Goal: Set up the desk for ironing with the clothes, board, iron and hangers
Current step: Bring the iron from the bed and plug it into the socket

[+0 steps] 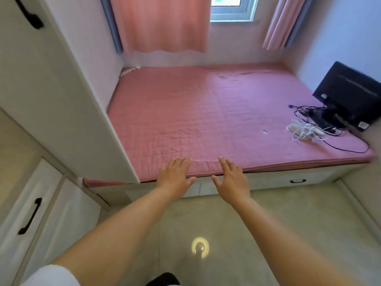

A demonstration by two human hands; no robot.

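Observation:
Both my arms reach forward over the floor toward a raised platform covered by a pink quilted mat (195,112). My left hand (175,176) is open, palm down, its fingers spread over the mat's front edge. My right hand (232,180) is open too, fingers apart, just right of the left one at the same edge. Neither hand holds anything. No clothes, ironing board, iron or hangers are in view.
A white wardrobe (51,89) with black handles stands on the left. A black monitor (350,93) leans at the mat's right side with tangled cables and a white power strip (309,129). Pink curtains (162,23) hang below a window. A drawer (298,181) sits under the platform.

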